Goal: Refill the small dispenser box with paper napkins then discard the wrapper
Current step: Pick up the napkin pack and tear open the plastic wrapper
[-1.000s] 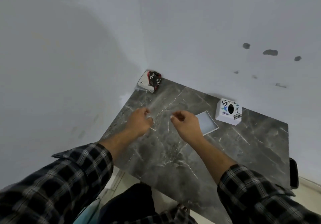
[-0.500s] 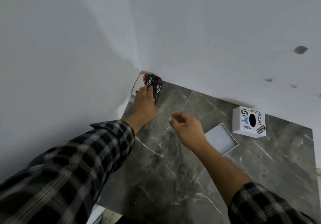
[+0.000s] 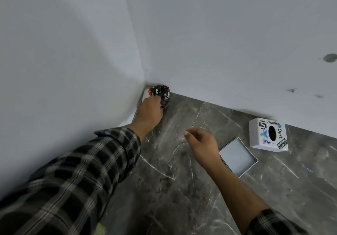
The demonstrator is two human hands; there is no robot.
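A napkin pack [image 3: 161, 94] in a black and red wrapper lies in the far left corner of the grey marble table [image 3: 182, 194], against the two walls. My left hand [image 3: 150, 112] is stretched out to it and closed over its near side, hiding part of it. My right hand [image 3: 202, 143] hovers over the middle of the table with fingers loosely curled and nothing in them. The small white dispenser box [image 3: 268, 134], with stickers and a dark oval opening, stands at the right by the wall. Its shallow white lid [image 3: 238, 157] lies open side up just right of my right hand.
White walls meet at the corner behind the pack and run along the table's far edge. A dark mark [image 3: 329, 57] shows on the right wall. My checked sleeves cover the near left and bottom right of the view.
My left hand has reached from the table's middle to the corner and closed on the napkin pack. The right hand has stayed over the middle. My view has moved closer and to the left.
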